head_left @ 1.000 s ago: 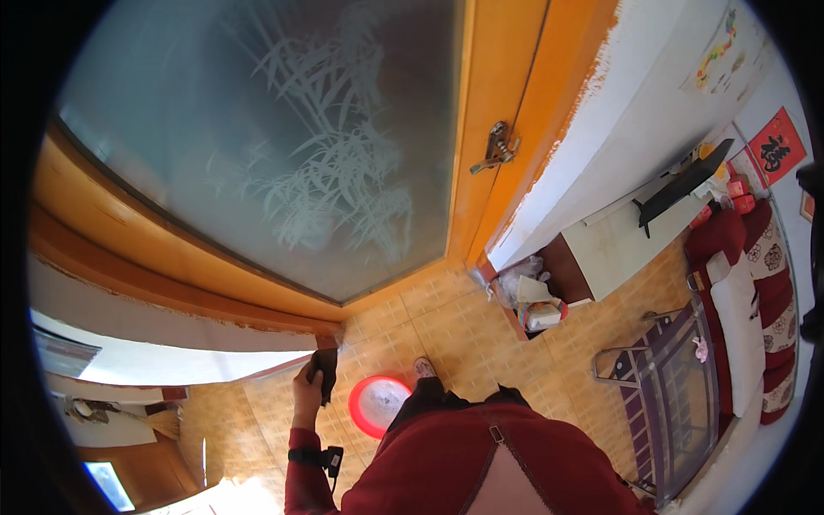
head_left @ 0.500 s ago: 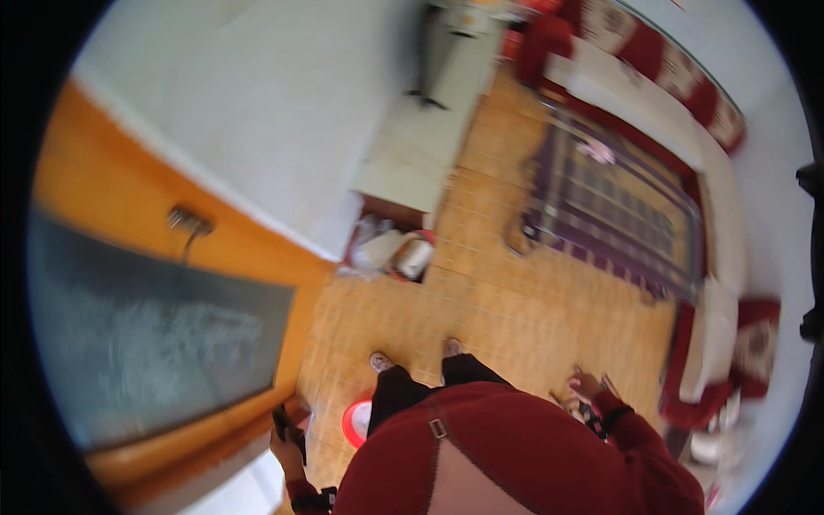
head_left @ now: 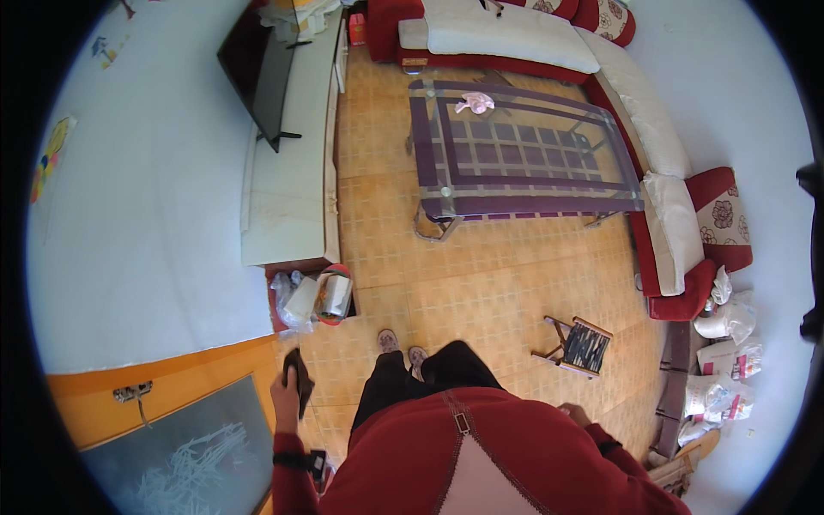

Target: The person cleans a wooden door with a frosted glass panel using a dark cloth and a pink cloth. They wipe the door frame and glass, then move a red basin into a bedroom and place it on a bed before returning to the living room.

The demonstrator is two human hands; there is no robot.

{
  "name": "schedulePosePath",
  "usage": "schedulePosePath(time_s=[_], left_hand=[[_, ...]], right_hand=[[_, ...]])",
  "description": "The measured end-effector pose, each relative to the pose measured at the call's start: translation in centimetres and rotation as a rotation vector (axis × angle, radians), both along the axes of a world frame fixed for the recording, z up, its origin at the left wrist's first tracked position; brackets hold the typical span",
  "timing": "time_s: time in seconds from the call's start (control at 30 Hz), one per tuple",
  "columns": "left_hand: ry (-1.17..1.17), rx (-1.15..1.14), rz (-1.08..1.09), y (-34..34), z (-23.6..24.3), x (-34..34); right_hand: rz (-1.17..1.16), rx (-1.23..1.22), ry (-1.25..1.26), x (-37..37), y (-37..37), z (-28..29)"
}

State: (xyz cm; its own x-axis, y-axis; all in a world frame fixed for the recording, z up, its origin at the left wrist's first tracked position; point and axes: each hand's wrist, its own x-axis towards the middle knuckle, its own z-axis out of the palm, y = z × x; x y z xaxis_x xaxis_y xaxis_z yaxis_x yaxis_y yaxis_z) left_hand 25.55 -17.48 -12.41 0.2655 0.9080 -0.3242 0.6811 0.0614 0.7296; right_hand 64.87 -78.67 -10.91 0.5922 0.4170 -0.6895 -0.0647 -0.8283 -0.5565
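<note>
The left hand (head_left: 285, 402) has the dark, flat thing (head_left: 302, 383) in its grip: the fingers are bent around its side, and the thing hangs in the air above the floor (head_left: 481, 279), near the glass-panelled door (head_left: 202, 459). What exactly this thing is, I cannot tell — it shows only as a black, narrow shape. So the taking-up of it looks to be done. A setting-down is not done, because the thing rests on no surface; it is in the hand only.

The right hand (head_left: 577, 415) is near the front of the red garment (head_left: 515, 433), which covers a part of it. I cannot tell if its fingers are closed, and no thing is visible in them. In the picture the folding stool (head_left: 586, 347) is the thing nearest to it, standing on the floor and well apart from the hand.

The other things show no contact with either hand. A pink cloth (head_left: 475, 103) lies on the glass tabletop (head_left: 536, 206), close to its far edge, toward the far left corner. At the near end of the long cabinet (head_left: 287, 210), a red-rimmed container (head_left: 334, 296) with a white box in it stands beside a clear plastic bag (head_left: 283, 296) — both are apart from the left hand.
</note>
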Motion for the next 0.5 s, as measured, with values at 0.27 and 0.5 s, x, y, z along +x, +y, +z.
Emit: schedulePosePath(time_s=[0.27,0.5], left_hand=[[-0.59,-0.673,-0.131,8.3,3.4,25.8],[-0.881,-0.93,-0.158,7.3,2.6,47.0]], right_hand=[[-0.095,-0.164,0.169,-7.2,-2.1,-4.0],[-0.083,-0.418,0.2,2.2,0.5,-5.3]])
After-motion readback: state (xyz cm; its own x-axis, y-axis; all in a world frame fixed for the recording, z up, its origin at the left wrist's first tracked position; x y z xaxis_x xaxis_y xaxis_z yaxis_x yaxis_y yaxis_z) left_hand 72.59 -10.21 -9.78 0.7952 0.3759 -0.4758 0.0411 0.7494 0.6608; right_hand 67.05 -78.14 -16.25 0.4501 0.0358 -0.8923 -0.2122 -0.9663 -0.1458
